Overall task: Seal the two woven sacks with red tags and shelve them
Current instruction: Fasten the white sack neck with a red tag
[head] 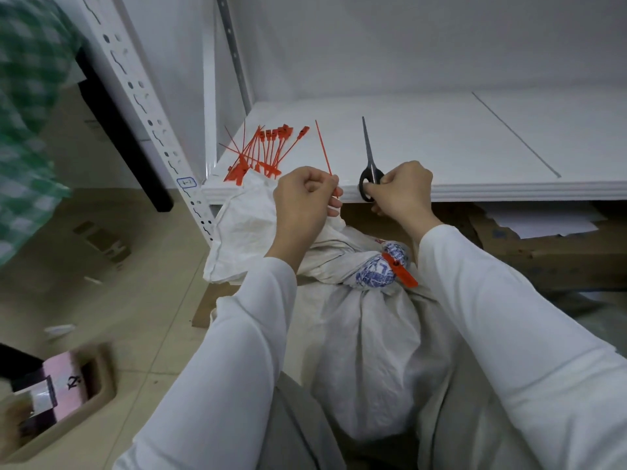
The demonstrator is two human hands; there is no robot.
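A white woven sack [369, 340] stands between my arms, its gathered neck bound by a red tag [399, 269]. My left hand [305, 201] pinches a thin red strip [324, 151] that points up over the shelf edge; it looks like a cut-off tag tail. My right hand [402, 193] grips the black handles of the scissors [369, 154], which lie on the white shelf [475, 147] with blades pointing away. A bundle of red tags [263, 150] lies on the shelf's left end. White woven fabric [244, 228] hangs under my left hand; whether it is a second sack I cannot tell.
A white perforated shelf upright [146, 106] stands to the left. Flattened cardboard [543, 245] and paper lie under the shelf. Someone in a green checked garment [27, 113] is at the far left. A box with a pink item [68, 395] sits on the tiled floor.
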